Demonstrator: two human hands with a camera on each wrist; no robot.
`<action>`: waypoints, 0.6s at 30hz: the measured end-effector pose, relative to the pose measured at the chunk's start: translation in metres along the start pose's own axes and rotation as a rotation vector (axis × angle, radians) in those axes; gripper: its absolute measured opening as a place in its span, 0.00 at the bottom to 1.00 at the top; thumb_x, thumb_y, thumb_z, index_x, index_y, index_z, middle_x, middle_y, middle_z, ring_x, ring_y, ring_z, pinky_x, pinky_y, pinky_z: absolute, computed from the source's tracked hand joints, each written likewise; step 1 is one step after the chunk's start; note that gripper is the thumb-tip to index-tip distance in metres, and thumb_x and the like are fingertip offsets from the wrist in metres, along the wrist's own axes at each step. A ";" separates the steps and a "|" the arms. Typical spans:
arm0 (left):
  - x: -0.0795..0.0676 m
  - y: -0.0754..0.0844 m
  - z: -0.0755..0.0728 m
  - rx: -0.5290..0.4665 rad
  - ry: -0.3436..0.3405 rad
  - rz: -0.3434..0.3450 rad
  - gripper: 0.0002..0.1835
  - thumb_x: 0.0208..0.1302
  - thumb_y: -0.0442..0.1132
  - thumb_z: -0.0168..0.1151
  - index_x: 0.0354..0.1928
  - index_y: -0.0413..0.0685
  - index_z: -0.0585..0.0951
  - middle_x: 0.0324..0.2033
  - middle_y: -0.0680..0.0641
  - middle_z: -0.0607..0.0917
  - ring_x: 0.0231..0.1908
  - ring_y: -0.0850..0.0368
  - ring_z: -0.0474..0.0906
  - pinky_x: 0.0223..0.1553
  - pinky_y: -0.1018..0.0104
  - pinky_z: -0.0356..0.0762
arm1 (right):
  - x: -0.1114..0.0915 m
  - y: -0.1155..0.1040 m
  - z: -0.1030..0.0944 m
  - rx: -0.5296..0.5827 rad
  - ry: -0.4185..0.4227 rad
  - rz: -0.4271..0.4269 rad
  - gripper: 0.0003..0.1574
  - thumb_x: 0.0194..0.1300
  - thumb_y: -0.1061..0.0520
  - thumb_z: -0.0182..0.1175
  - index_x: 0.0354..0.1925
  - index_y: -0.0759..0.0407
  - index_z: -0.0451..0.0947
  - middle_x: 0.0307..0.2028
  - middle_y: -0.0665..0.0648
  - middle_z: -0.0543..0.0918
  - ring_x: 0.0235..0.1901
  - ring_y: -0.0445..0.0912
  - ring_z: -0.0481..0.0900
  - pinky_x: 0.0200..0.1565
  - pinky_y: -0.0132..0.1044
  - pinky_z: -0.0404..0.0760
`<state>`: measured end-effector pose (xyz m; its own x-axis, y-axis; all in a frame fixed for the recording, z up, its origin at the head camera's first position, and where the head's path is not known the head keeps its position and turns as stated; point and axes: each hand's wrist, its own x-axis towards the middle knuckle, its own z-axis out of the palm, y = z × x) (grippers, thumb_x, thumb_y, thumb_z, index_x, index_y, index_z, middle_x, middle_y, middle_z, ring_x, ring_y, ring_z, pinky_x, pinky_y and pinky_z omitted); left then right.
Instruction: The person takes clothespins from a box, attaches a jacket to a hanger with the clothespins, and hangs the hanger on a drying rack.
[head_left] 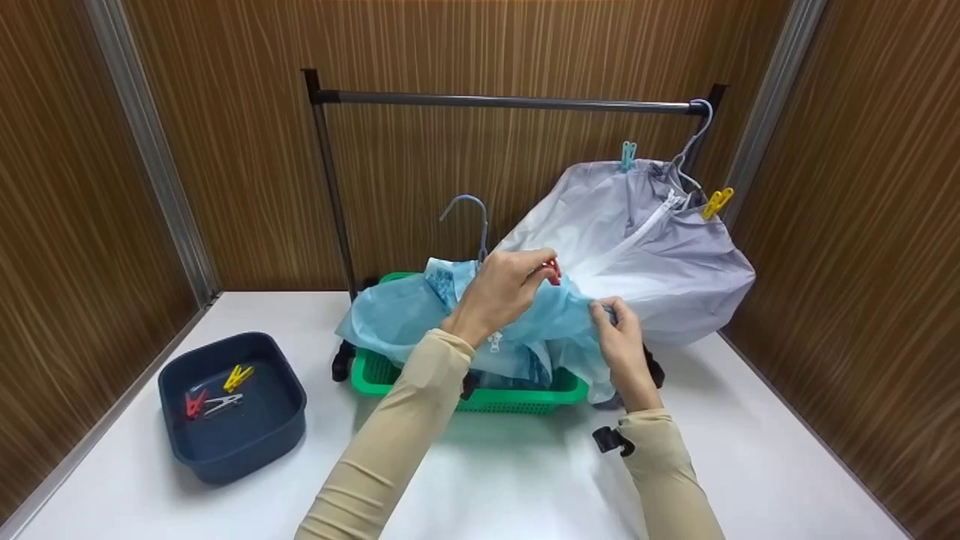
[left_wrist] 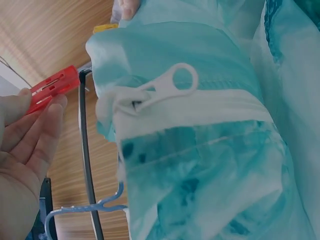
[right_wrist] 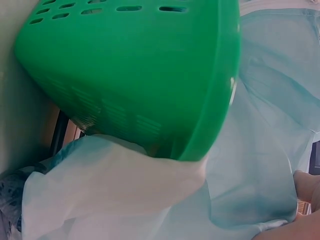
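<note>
Centrally, a red clothespin (left_wrist: 61,84) is pinched by the left hand (head_left: 501,289). Blue fabric (head_left: 401,315) is gripped by the right hand (head_left: 622,341), above a green basket (head_left: 525,398).

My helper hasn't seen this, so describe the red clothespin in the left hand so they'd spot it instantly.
In the head view, a green basket sits below the black rail. Above it, the left hand pinches the red clothespin. Unlike the other red one lying in the navy tub, it is held.
</note>
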<state>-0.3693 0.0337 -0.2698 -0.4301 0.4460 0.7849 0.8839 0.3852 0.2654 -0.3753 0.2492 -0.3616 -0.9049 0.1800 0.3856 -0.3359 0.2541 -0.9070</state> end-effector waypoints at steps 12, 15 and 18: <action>0.009 0.003 0.018 0.133 -0.024 0.029 0.09 0.70 0.33 0.58 0.31 0.43 0.83 0.26 0.48 0.86 0.26 0.59 0.79 0.33 0.71 0.78 | -0.002 -0.011 0.001 0.026 -0.019 0.003 0.12 0.75 0.56 0.51 0.40 0.66 0.71 0.25 0.51 0.65 0.23 0.40 0.62 0.30 0.32 0.65; 0.008 -0.002 0.024 0.183 -0.053 0.006 0.10 0.70 0.33 0.57 0.29 0.43 0.82 0.24 0.49 0.85 0.24 0.59 0.77 0.31 0.71 0.76 | -0.007 -0.022 0.002 0.026 -0.022 0.002 0.12 0.75 0.58 0.50 0.40 0.68 0.71 0.24 0.51 0.64 0.22 0.40 0.61 0.30 0.32 0.65; 0.006 -0.007 0.028 0.203 -0.070 0.004 0.11 0.71 0.33 0.56 0.29 0.44 0.81 0.23 0.49 0.84 0.24 0.59 0.76 0.32 0.71 0.76 | -0.012 -0.030 0.002 0.019 -0.025 -0.006 0.11 0.75 0.59 0.50 0.39 0.69 0.71 0.24 0.51 0.64 0.22 0.39 0.61 0.29 0.31 0.64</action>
<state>-0.3830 0.0562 -0.2825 -0.4449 0.4997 0.7432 0.8332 0.5353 0.1388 -0.3548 0.2373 -0.3391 -0.9092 0.1549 0.3866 -0.3458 0.2366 -0.9080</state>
